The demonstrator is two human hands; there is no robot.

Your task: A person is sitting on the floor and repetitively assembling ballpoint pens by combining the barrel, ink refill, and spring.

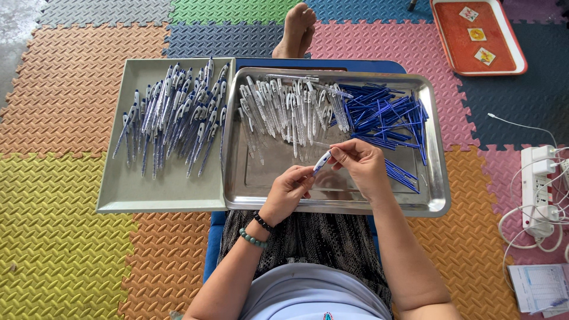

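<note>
Fingers of the left hand [288, 188] and the right hand [360, 163] are pinched shut on one white-and-blue plastic pen [322, 162], each gripping an end, held just above the shiny steel tray [435, 198]. In that tray lie a heap of clear pen barrels with white clips [284, 109] and, to the right, a pile of thin blue refills [382, 112]. Beside it on the left, touching, a grey flat tray [127, 192] carries a large batch of assembled white-and-blue pens [172, 118]. Judging by the piles, a good share looks finished, yet many barrels and refills remain unjoined. Everything rests over the person's lap on a floor of coloured foam mats [65, 237]
</note>
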